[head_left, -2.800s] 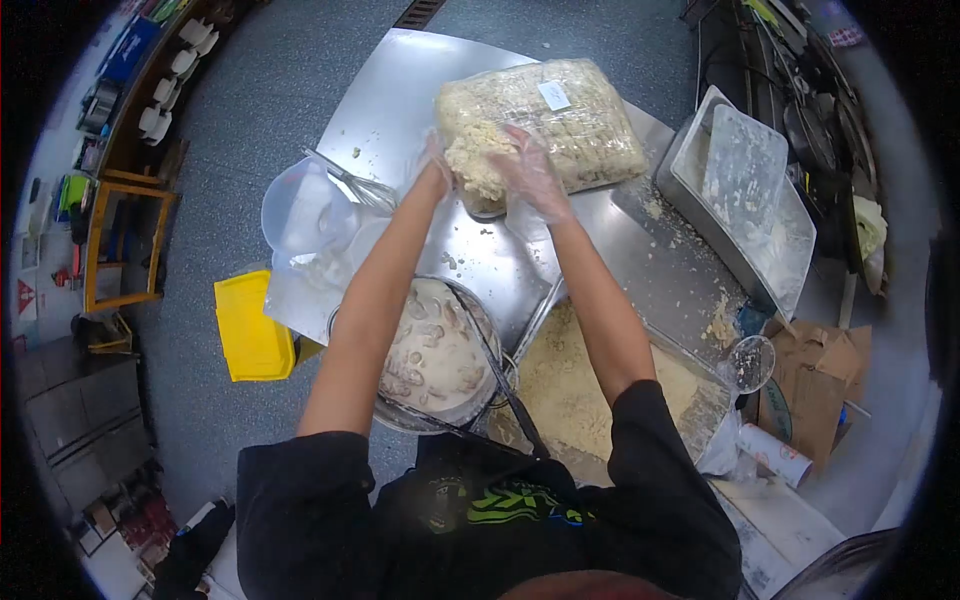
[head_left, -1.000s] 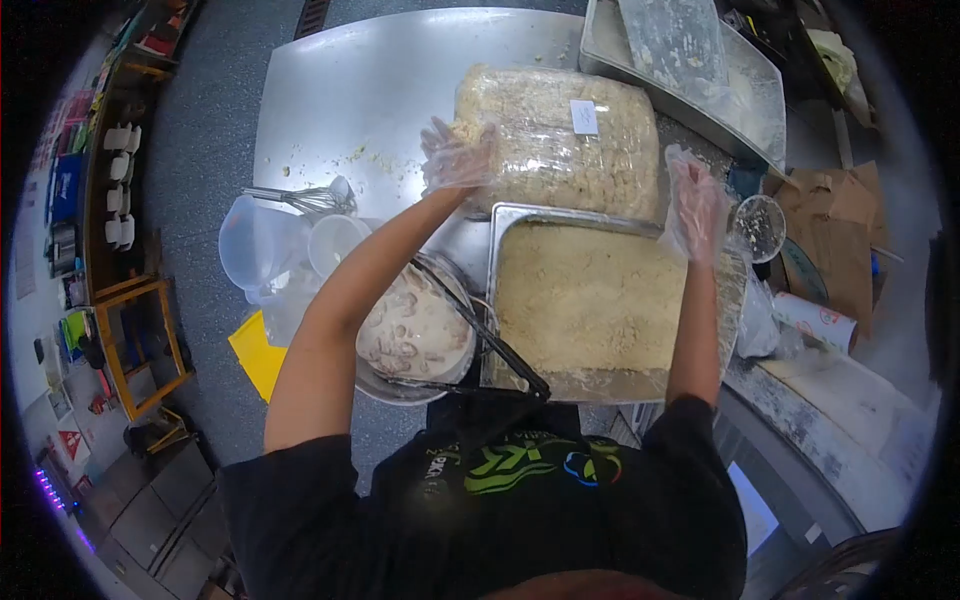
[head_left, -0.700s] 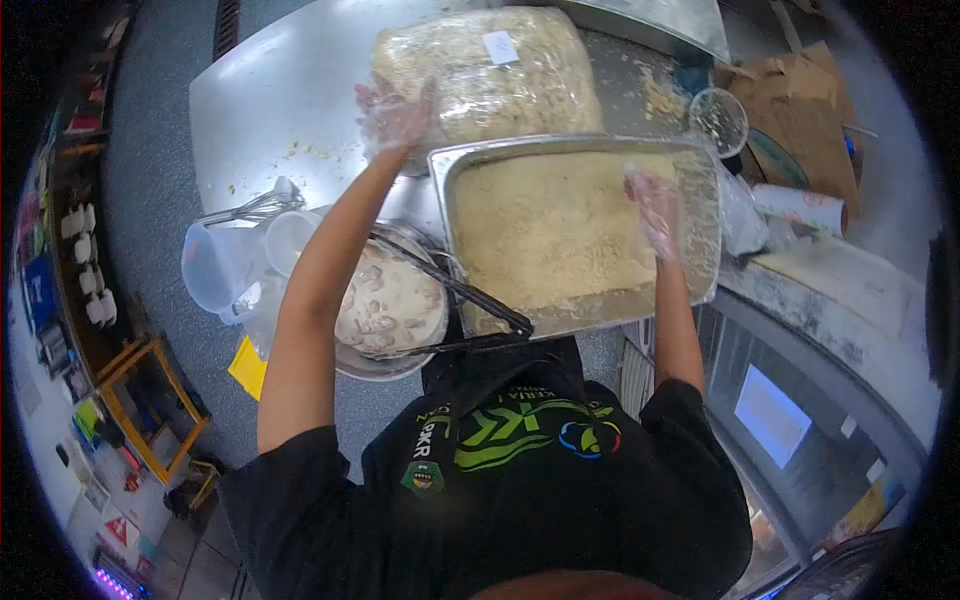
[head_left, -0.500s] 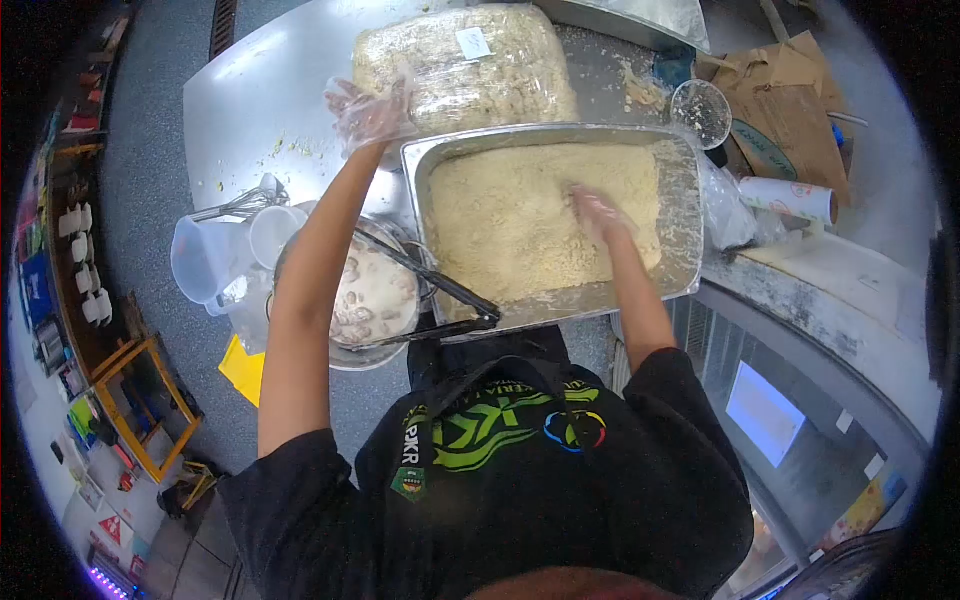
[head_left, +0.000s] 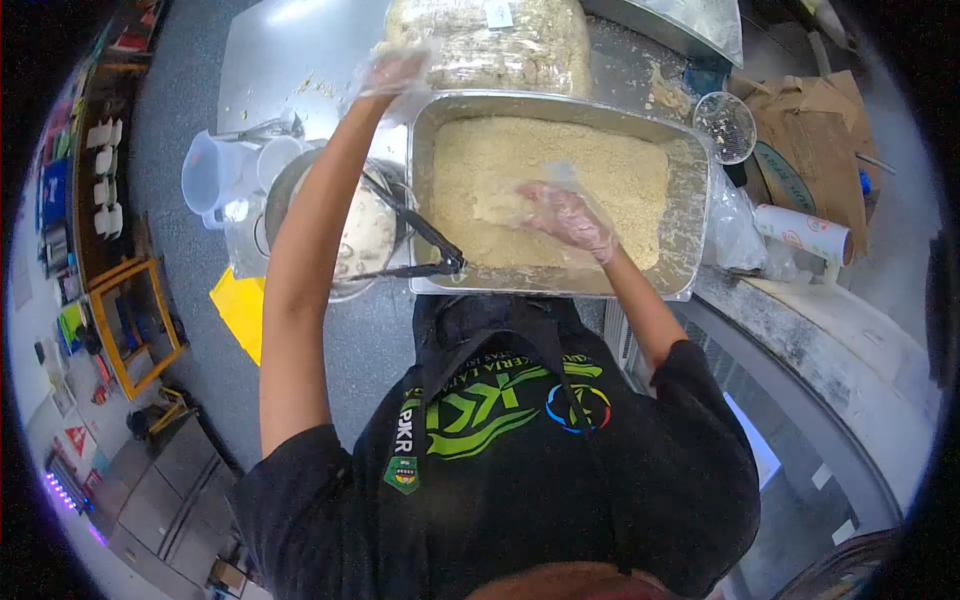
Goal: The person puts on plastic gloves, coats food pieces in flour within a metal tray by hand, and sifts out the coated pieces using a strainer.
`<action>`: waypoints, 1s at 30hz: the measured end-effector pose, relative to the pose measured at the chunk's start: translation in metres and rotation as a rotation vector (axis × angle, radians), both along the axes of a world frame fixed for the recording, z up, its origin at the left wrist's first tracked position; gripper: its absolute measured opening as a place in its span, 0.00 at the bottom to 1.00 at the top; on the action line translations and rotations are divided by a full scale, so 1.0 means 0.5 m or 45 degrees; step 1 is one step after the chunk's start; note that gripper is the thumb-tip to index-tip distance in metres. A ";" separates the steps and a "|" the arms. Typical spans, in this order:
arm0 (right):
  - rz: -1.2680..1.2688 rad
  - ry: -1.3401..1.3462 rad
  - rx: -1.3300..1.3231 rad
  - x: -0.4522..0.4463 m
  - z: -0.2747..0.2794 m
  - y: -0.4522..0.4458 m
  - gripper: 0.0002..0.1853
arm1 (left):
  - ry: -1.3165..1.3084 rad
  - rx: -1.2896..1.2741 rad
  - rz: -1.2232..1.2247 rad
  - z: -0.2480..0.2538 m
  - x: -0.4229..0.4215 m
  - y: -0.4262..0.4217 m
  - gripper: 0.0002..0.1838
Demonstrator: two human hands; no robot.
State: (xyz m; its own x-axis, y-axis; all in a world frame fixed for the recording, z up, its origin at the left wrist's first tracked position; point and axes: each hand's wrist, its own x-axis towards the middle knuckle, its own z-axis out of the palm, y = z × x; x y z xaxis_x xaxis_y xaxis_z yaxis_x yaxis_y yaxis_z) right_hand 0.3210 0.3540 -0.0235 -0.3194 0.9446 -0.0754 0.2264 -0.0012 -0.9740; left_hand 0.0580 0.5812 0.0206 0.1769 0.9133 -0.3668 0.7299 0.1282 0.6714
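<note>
My left hand [head_left: 393, 75], in a clear plastic glove, is raised beside a plastic-wrapped bag of pale crumbs [head_left: 490, 45] at the back. It is blurred, and its fingers are hard to make out. My right hand [head_left: 565, 215], also gloved, is over a deep metal tray [head_left: 560, 285] with pale crumbs [head_left: 600, 160] covering its bottom. Its fingers point left and are smeared by motion, so I cannot tell whether crumbs are in them. Left of the tray, partly behind my left arm, sits a bowl of white, lumpy mixture [head_left: 368, 235], with black tongs [head_left: 435, 240] across it.
A clear jug [head_left: 205, 175] and a white cup [head_left: 280, 160] stand left of the bowl on the metal table [head_left: 265, 60]. At right are a round strainer [head_left: 724, 127], cardboard [head_left: 815, 150] and a printed roll [head_left: 805, 230]. Another metal tray [head_left: 690, 30] stands at the back right.
My right hand has come up out of the crumbs and moved left, turning its fingers leftward. My left hand still hovers by the wrapped bag. The camera view has shifted.
</note>
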 end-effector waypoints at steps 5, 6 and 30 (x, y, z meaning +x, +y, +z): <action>0.131 -0.726 -0.258 0.100 -0.098 0.042 0.22 | 0.141 0.692 -0.023 0.339 0.067 -0.155 0.21; 0.166 -0.416 -0.366 0.101 -0.130 0.038 0.23 | 0.409 1.240 -0.297 0.360 0.060 -0.185 0.18; 0.441 -0.802 0.538 -0.220 -0.132 0.096 0.14 | -0.411 -0.066 0.315 0.255 0.069 -0.617 0.19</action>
State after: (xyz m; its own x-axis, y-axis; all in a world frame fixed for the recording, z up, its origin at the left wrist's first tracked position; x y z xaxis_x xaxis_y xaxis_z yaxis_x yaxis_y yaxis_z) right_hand 0.2111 0.4020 -0.0893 -0.6135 0.7897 0.0014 0.6495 0.5056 -0.5679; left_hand 0.0925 0.2727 0.1480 0.0676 0.9245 -0.3752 0.4258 0.3133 0.8488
